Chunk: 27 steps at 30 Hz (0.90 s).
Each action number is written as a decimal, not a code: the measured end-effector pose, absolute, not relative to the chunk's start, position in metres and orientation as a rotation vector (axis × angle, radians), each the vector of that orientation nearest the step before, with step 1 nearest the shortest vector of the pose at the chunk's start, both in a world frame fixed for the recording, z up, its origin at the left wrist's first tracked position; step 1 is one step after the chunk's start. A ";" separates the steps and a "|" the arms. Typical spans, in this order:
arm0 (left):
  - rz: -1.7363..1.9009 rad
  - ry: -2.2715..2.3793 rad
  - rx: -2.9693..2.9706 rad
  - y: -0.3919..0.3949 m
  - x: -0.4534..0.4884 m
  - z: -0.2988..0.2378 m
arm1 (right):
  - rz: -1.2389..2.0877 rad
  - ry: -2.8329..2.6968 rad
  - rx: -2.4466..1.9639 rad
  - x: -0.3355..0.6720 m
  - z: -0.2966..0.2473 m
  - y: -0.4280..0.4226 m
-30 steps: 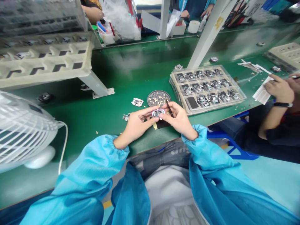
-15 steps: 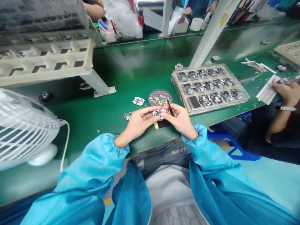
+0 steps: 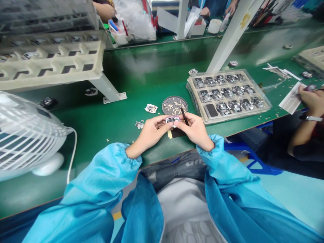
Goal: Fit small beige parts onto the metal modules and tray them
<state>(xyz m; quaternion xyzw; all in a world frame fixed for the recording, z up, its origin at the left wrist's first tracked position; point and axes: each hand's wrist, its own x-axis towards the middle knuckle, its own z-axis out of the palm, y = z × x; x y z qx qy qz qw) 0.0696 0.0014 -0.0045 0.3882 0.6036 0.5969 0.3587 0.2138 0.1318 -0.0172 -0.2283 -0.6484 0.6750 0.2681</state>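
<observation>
**Both hands on a small part above the green bench**

I see my left hand (image 3: 150, 133) and right hand (image 3: 194, 127) meeting over the near edge of the bench (image 3: 141, 74). Between their fingertips sits a small part (image 3: 172, 119), pale with a dark metallic middle; both hands pinch it, left thumb and fingers on its left end, right thumb and forefinger on its right end. It is held just above the bench, not resting on it. My right hand also keeps a thin dark tool (image 3: 184, 116) tucked along its fingers, its tip pointing up and away from me; I take it for tweezers, though the view is too small to be sure.

Under the hands lies a dark pad (image 3: 177, 133) with a yellow tab at its left edge. Just beyond the part is a round mesh dish (image 3: 174, 105) with small pale bits in it. Left of the dish lies a loose part (image 3: 151, 108), and another one (image 3: 139, 124) sits near my left fingers. To the right of the dish, a tray (image 3: 263, 108) holds rows of like parts, with one dark cell at its near left.

A fan (image 3: 27, 135) stands at the far left. At the right edge, another person's hand (image 3: 310, 98) rests on a paper (image 3: 291, 99).
</observation>
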 end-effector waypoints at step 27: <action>1.529 1.589 1.020 -0.001 0.072 0.000 | 1.782 -1.806 -0.624 0.215 -0.011 0.129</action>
